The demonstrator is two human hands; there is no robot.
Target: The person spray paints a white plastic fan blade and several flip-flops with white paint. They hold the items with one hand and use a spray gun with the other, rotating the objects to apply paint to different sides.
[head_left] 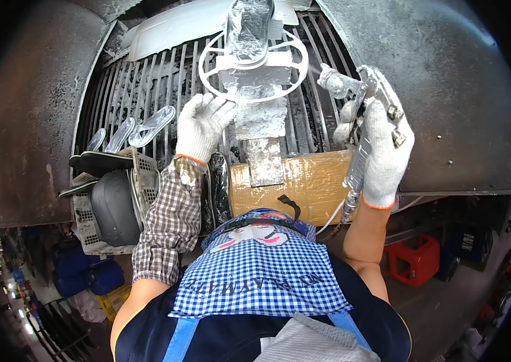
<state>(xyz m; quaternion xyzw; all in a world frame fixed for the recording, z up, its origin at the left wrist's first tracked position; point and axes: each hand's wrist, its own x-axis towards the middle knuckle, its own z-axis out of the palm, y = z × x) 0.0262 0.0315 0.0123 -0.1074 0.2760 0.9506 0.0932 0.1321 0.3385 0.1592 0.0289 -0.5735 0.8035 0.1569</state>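
My right hand (386, 145), in a white knit glove, is wrapped around a spray gun (355, 90) crusted with pale paint. Its nozzle points left, and a faint mist shows before it. On a round white wheel-like stand (301, 75) lies a shoe sole (247, 33), dark with a shiny silvery surface. My left hand (204, 123), gloved too, is at the near left of the wheel's rim. Its fingers are stretched out and seem to touch the rim without closing around it.
A coated metal grate (165, 75) runs beneath, between metal side walls (442, 102). Silvery soles (151, 127) lie at left, above a plastic basket (95, 241) of dark soles. A tape-covered box (318, 181) stands before me. A hose (331, 220) hangs below the gun. A red container (413, 259) stands lower right.
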